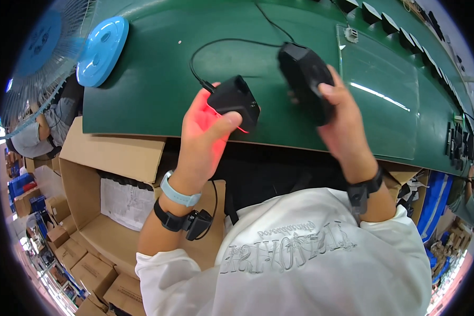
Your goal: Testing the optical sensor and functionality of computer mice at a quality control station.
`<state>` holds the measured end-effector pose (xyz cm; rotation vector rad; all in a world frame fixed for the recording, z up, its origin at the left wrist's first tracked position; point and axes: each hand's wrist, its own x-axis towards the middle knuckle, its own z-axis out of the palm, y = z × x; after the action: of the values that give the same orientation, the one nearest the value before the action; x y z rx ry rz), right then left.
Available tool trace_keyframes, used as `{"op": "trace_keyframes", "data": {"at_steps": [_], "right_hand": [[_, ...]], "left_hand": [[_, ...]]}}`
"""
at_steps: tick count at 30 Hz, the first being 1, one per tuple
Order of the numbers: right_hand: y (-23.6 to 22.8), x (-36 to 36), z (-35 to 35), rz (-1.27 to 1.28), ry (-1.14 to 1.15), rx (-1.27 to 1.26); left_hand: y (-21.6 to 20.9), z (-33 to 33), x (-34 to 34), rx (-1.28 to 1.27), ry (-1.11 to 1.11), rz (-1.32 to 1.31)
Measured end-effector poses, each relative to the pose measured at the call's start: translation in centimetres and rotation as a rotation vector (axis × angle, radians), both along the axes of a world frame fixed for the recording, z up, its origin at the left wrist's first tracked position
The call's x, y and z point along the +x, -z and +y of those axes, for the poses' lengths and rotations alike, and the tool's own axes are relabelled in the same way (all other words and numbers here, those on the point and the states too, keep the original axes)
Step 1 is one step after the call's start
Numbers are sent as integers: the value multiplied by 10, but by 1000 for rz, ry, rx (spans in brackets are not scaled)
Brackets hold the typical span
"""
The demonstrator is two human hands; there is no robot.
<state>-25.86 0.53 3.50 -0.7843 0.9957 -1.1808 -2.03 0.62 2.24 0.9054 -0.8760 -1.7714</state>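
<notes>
My left hand (208, 126) grips a small black dock-like block (236, 100), its thumb pressed on the near face. Red light from the block's lower edge glows on the palm. A thin black cable (216, 42) is plugged into its far left corner and loops away across the table. In my right hand (345, 116) is a larger, angular black device shaped like a computer mouse (306, 79), tilted and slightly blurred. Thumb and fingers wrap round its right side. Both things are above the front part of the green table (158, 100), apart from each other.
A clear sheet (384, 95) lies on the table at right, with a row of black pieces (389, 23) beyond it. A blue fan (42, 47) and a blue oval plastic piece (102, 51) are at left. An open cardboard box (89, 184) stands below the table edge.
</notes>
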Motion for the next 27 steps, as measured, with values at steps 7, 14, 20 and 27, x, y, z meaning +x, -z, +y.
{"op": "trace_keyframes", "data": {"at_steps": [7,14,20,27], "right_hand": [[-3,61,5,-186,-47,-106],[10,62,9,440,17,-611],[3,52,10,543,45,-879],[4,-23,-5,1219,-115,-642]], "left_hand": [[-4,5,-6,-72,-94,-74],[0,2,-3,-47,-15,103],[1,0,6,73,35,314],[3,-12,5,47,5,43]]}}
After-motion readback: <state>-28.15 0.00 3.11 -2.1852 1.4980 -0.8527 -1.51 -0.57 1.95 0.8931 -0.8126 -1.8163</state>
